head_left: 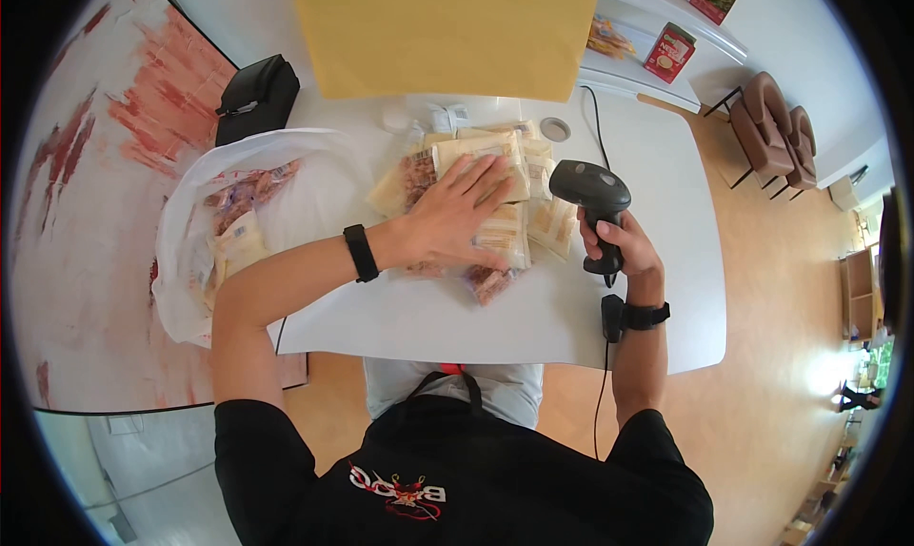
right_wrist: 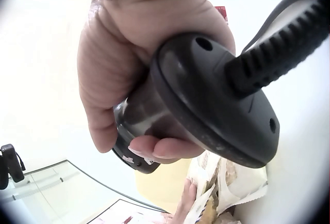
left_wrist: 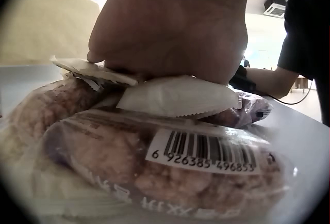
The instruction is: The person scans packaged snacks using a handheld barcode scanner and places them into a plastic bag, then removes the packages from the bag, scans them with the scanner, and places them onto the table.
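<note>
My left hand rests with spread fingers on a pile of cream-coloured food packets on the white table. Clear bags of brownish-pink pieces lie among them, one poking out at the front. Close up in the left wrist view, one such bag shows a printed barcode label beneath my palm. My right hand grips a black handheld barcode scanner by its handle, just right of the pile. Its head tilts toward the packets. In the right wrist view, fingers curl round the handle and the ribbed cable leaves its base.
A white plastic bag holding more packets stands open at the left. Behind it sits a black case. A large yellow panel borders the table's far side. A round metal lid lies near the scanner's cable.
</note>
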Demonstrator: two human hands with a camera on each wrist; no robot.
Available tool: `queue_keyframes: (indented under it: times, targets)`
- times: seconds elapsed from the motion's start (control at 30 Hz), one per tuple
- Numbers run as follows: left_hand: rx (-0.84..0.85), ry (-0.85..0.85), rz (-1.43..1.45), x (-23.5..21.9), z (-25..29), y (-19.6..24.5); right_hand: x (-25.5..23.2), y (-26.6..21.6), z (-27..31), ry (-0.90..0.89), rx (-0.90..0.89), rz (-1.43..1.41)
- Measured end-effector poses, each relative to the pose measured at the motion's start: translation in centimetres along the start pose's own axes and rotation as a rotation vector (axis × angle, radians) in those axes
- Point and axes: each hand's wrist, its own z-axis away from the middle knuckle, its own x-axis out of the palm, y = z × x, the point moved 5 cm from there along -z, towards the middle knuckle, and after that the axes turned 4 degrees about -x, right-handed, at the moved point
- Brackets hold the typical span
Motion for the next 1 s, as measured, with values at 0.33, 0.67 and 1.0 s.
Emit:
queue_keyframes:
  times: [0.33, 0.67, 1.0]
  targets:
    - [-0.025, 0.036, 0.041, 0.0, 0.0, 0.2, 0.1, 0.9, 0.0, -0.009, 0.062, 0.043]
    - [-0.147, 0.094, 0.069, -2.4, 5.0, -3.5, 0.3, 0.9, -0.2, 0.018, 0.061, 0.060]
    - [-0.861, 0.167, -0.090, -3.9, 18.3, -20.3, 0.2, 1.1, -0.3, 0.029, 0.058, 0.091]
